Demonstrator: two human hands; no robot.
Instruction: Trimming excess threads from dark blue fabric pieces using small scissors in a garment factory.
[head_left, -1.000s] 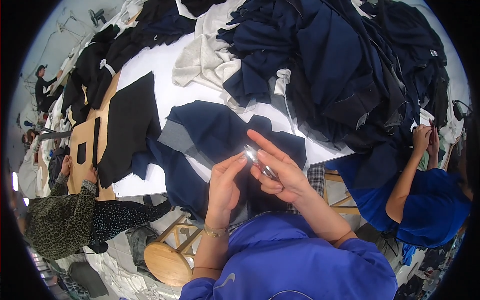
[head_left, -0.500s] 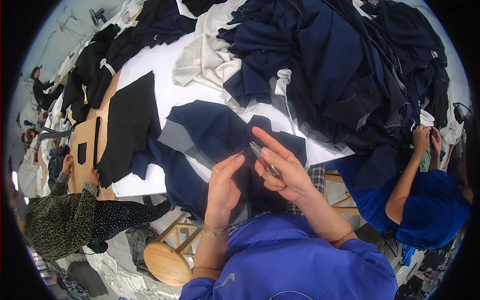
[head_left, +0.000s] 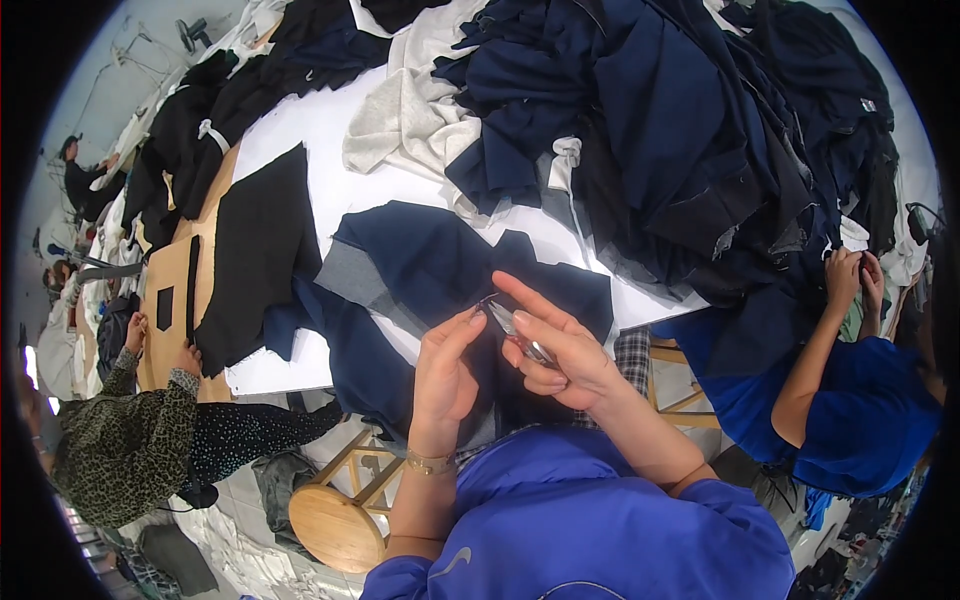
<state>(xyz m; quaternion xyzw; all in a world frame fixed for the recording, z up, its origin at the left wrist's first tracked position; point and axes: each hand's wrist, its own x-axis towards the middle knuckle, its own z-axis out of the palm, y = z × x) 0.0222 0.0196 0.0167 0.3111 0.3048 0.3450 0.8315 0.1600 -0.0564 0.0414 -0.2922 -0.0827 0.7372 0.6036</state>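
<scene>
My right hand (head_left: 568, 358) holds a small pair of metal thread snips (head_left: 537, 351), its index finger stretched forward along the blades. The tips of the snips are close to my left fingertips. With thumb and index finger pressed together, my left hand (head_left: 447, 372) pinches a dark thread or thin fabric end (head_left: 488, 300), too small to tell which. Beneath both hands a navy fabric piece (head_left: 415, 245) lies over the table edge and hangs down to my lap. A greyish underside shows where it folds.
A white tabletop (head_left: 265, 360) bears a black fabric panel (head_left: 262, 250), a pale grey cloth (head_left: 405, 120) and a large navy heap (head_left: 670, 110). A wooden stool (head_left: 335, 525) stands at lower left. One co-worker (head_left: 120, 450) sits left, another in blue (head_left: 860, 415) right.
My right hand has moved slightly left and down, bringing the snips' tips nearer to my left fingertips. My left hand stays almost where it was.
</scene>
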